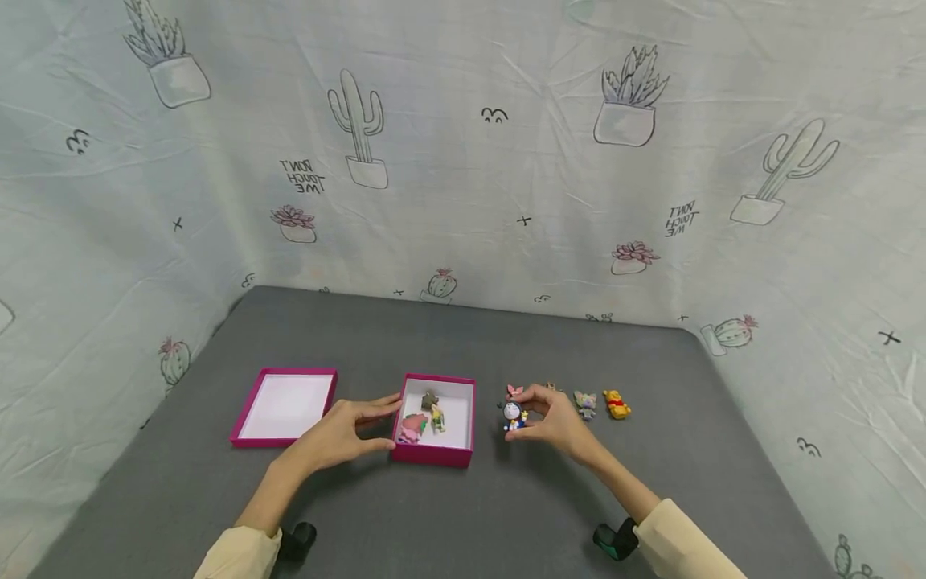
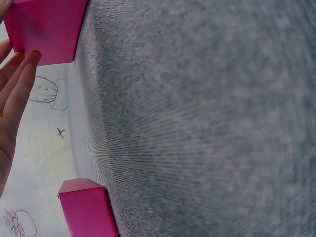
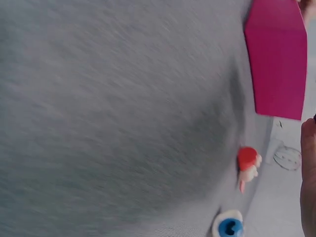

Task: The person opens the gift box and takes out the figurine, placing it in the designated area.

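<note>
My right hand point(image 1: 553, 420) pinches a small blue-and-white figurine point(image 1: 513, 415) between fingers and thumb, to the right of a pink box point(image 1: 432, 456). The box has a white inside and holds several little figurines: a pink one point(image 1: 413, 428), a yellow-green one point(image 1: 437, 418) and a dark greyish one point(image 1: 429, 400). Against the box's left wall rest the fingertips and thumb of my left hand point(image 1: 336, 434). The left wrist view shows these fingers point(image 2: 22, 91) extended along the pink side. In the right wrist view, only part of the hand point(image 3: 309, 177) shows, at the right edge.
Left of the box lies its pink-rimmed, white lid point(image 1: 284, 408). On the grey table point(image 1: 463, 531), a yellow-and-red bear figurine point(image 1: 616, 404) and a grey-pink one point(image 1: 585, 405) stand at the right. A pink figurine point(image 1: 514, 391) is partly hidden behind the right hand. Patterned cloth point(image 1: 463, 217) surrounds the table.
</note>
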### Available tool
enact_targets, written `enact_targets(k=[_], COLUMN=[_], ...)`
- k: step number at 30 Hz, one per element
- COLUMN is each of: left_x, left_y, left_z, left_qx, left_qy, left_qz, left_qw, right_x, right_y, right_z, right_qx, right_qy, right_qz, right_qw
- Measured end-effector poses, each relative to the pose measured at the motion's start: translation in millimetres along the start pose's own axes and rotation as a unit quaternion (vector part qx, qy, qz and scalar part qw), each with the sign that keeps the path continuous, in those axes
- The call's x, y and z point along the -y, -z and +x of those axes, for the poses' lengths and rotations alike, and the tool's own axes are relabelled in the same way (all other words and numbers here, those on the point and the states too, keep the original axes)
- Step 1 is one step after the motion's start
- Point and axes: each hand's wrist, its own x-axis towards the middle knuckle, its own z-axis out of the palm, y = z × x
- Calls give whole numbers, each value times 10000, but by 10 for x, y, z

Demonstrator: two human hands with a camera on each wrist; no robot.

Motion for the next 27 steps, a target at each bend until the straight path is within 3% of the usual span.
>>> enact_targets(k=[11,19,27], left_x=[-8,5,-5], left_y=[10,27,6], left_z=[19,22,9], left_qx=[51,74,92], left_qy=[19,125,62], left_qz=[169,29,-104], left_qw=[9998,9999,9999], right_x=[-182,-298,-281], right_y=[-131,-121,-136], right_z=[-311,-260,-226], right_qx=[-7,-259,-343], right_qy=[-381,-225,-368], right_qz=[151,-996,-1519], right_qw=[9992,9944,9871])
